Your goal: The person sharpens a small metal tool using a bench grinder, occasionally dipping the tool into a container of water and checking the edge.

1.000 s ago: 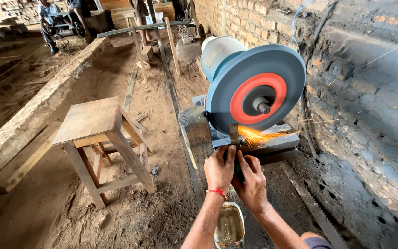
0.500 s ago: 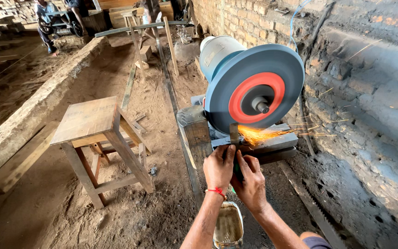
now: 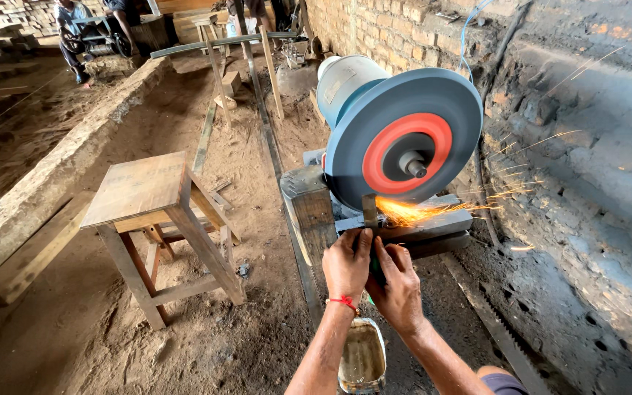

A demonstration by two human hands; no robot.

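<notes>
Both my hands grip one narrow metal blade (image 3: 369, 211) and press its tip against the lower edge of a spinning grey grinding wheel (image 3: 404, 146) with a red centre. My left hand (image 3: 347, 265) with a red wrist thread is on the left side of the blade, my right hand (image 3: 398, 284) beside it. Orange sparks (image 3: 433, 211) fly to the right from the contact point. The wheel's motor (image 3: 345, 84) sits behind it on a wooden block (image 3: 314, 212).
A wooden stool (image 3: 156, 219) stands left of the grinder. A tin of liquid (image 3: 361, 358) lies below my wrists. A long saw blade (image 3: 502, 333) lies on the ground at right, by the brick wall (image 3: 587, 146). People (image 3: 74, 22) sit at the far back left.
Both hands stay on the blade at the wheel. The sparks have stretched further right. The view has shifted slightly.
</notes>
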